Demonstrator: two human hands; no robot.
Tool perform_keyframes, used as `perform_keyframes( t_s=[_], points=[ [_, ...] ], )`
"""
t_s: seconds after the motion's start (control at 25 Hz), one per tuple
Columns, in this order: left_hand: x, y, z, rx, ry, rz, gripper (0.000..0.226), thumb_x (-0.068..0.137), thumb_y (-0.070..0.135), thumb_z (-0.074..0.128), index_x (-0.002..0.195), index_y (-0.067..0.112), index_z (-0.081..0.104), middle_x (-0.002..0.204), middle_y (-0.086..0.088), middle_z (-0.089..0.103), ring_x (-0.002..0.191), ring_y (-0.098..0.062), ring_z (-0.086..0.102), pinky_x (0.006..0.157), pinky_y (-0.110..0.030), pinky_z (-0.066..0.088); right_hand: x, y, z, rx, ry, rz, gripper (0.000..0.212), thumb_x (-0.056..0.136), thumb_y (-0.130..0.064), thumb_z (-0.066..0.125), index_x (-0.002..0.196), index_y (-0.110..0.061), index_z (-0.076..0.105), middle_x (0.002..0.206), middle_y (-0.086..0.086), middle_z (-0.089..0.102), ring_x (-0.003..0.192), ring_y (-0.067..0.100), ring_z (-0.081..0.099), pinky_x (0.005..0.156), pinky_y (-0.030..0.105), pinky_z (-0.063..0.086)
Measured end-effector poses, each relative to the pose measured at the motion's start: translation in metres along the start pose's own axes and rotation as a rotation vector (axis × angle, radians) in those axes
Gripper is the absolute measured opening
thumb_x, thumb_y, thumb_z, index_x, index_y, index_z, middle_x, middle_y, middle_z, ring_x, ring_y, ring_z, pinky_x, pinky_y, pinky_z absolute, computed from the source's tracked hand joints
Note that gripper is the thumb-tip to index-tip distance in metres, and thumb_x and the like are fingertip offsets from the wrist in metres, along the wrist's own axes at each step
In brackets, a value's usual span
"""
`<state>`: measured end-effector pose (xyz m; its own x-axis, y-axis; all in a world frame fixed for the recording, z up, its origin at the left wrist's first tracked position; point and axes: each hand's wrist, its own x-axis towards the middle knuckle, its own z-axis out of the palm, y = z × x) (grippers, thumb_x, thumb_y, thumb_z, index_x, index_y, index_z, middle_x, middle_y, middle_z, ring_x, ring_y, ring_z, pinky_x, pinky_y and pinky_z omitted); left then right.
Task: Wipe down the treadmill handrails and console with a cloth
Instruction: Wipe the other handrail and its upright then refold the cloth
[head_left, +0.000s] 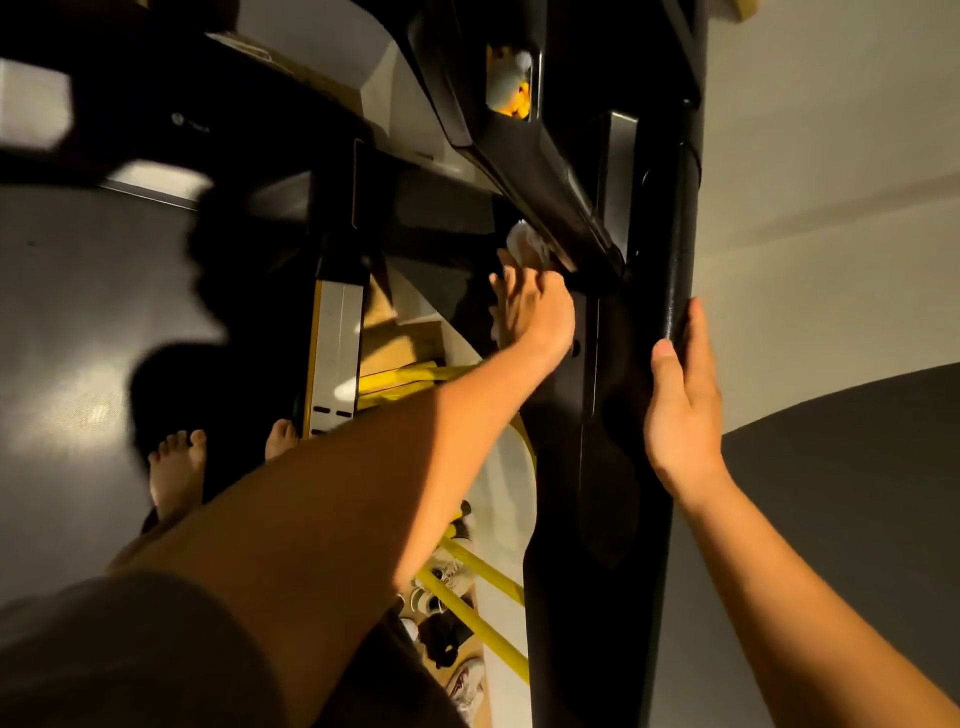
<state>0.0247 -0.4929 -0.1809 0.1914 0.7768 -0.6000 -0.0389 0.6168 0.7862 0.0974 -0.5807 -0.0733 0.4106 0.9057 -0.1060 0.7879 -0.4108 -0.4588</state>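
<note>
1. The black handrail (670, 234) runs up the right side of your view, and a dark console arm (524, 150) meets it from the left.
2. Your right hand (680, 405) is wrapped round the handrail, thumb on the near face.
3. Your left hand (537, 312), just left of the handrail, clutches the white cloth (525, 243) and presses it under the console arm.
4. Your bare feet (176, 462) stand well left of the handrail.

White cloth (525, 243) crumpled, bunched at left hand (537, 314) fingertips, vs black console (519, 156) underside. Black handrail (675, 223) runs up from right hand (681, 402) grip.
</note>
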Motion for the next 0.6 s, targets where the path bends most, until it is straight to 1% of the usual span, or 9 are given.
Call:
perform_keyframes(
  t_s=[0.04, 0.12, 0.2, 0.24, 0.32, 0.4, 0.48, 0.52, 0.6],
  points=[
    [0.003, -0.004, -0.002, 0.026, 0.009, 0.014, 0.051, 0.102, 0.03, 0.02, 0.152, 0.018, 0.02, 0.163, -0.001, 0.002, 0.149, -0.018, -0.004, 0.12, -0.048, 0.003, 0.001, 0.0, 0.0, 0.006, 0.0, -0.001, 0.05, 0.103, -0.034, 0.031, 0.151, -0.032, 0.016, 0.157, -0.012, 0.02, 0.138, -0.005, 0.017, 0.113, 0.02, 0.016],
    [-0.03, -0.028, 0.001, 0.147, -0.023, 0.166, 0.055, 0.102, 0.037, 0.019, 0.154, 0.023, 0.007, 0.163, 0.004, -0.009, 0.149, -0.016, -0.011, 0.121, -0.046, 0.004, 0.004, 0.004, 0.001, 0.056, -0.012, -0.001, 0.05, 0.103, -0.032, 0.031, 0.151, -0.03, 0.018, 0.157, -0.012, 0.022, 0.138, -0.005, 0.019, 0.114, 0.02, 0.017],
    [-0.106, -0.06, 0.014, 0.219, -0.127, 0.369, 0.061, 0.1, 0.041, 0.019, 0.152, 0.026, -0.008, 0.159, 0.007, -0.024, 0.146, -0.014, -0.023, 0.121, -0.046, 0.002, 0.005, 0.008, -0.001, 0.188, 0.003, 0.016, 0.048, 0.102, -0.031, 0.03, 0.15, -0.026, 0.024, 0.155, -0.011, 0.027, 0.14, -0.003, 0.023, 0.116, 0.023, 0.018],
    [-0.138, -0.074, 0.019, 0.259, -0.193, 0.431, 0.064, 0.098, 0.042, 0.019, 0.151, 0.025, -0.012, 0.158, 0.006, -0.028, 0.144, -0.014, -0.028, 0.121, -0.047, 0.0, 0.005, 0.011, -0.002, 0.264, 0.025, 0.03, 0.047, 0.102, -0.029, 0.029, 0.149, -0.024, 0.027, 0.154, -0.01, 0.03, 0.139, -0.002, 0.026, 0.116, 0.024, 0.019],
    [-0.159, -0.08, 0.028, 0.299, -0.241, 0.466, 0.07, 0.095, 0.046, 0.018, 0.15, 0.019, -0.017, 0.156, 0.003, -0.032, 0.143, -0.017, -0.032, 0.12, -0.048, -0.002, 0.006, 0.013, -0.004, 0.37, 0.064, 0.091, 0.044, 0.103, -0.026, 0.027, 0.147, -0.022, 0.034, 0.151, -0.008, 0.036, 0.137, 0.0, 0.032, 0.116, 0.023, 0.022],
    [-0.143, -0.06, 0.03, 0.406, -0.189, 0.51, 0.073, 0.095, 0.046, 0.016, 0.15, 0.013, -0.018, 0.156, -0.005, -0.032, 0.143, -0.02, -0.032, 0.119, -0.051, -0.003, 0.009, 0.016, -0.006, 0.485, 0.088, 0.157, 0.043, 0.1, -0.031, 0.028, 0.142, -0.03, 0.041, 0.146, -0.008, 0.044, 0.134, 0.004, 0.039, 0.116, 0.031, 0.026],
    [-0.12, -0.03, 0.031, 0.5, -0.117, 0.655, 0.072, 0.096, 0.045, 0.015, 0.151, 0.012, -0.015, 0.157, -0.011, -0.028, 0.144, -0.024, -0.029, 0.119, -0.051, -0.003, 0.011, 0.02, -0.009, 0.607, 0.117, 0.173, 0.043, 0.1, -0.032, 0.028, 0.14, -0.031, 0.043, 0.142, -0.004, 0.048, 0.131, 0.008, 0.045, 0.115, 0.036, 0.03],
    [-0.109, -0.016, 0.032, 0.516, -0.089, 0.704, 0.07, 0.097, 0.045, 0.015, 0.152, 0.013, -0.012, 0.158, -0.011, -0.026, 0.144, -0.024, -0.028, 0.119, -0.051, -0.004, 0.011, 0.021, -0.009, 0.662, 0.132, 0.167, 0.042, 0.101, -0.03, 0.028, 0.14, -0.029, 0.042, 0.142, -0.001, 0.049, 0.13, 0.009, 0.046, 0.114, 0.037, 0.032],
    [-0.094, 0.003, 0.04, 0.559, -0.034, 0.731, 0.066, 0.099, 0.044, 0.018, 0.154, 0.017, -0.004, 0.159, -0.011, -0.022, 0.145, -0.026, -0.026, 0.119, -0.051, -0.005, 0.01, 0.022, -0.01, 0.766, 0.183, 0.158, 0.04, 0.102, -0.026, 0.029, 0.139, -0.025, 0.043, 0.14, 0.001, 0.051, 0.129, 0.011, 0.048, 0.112, 0.033, 0.036]
  ],
)
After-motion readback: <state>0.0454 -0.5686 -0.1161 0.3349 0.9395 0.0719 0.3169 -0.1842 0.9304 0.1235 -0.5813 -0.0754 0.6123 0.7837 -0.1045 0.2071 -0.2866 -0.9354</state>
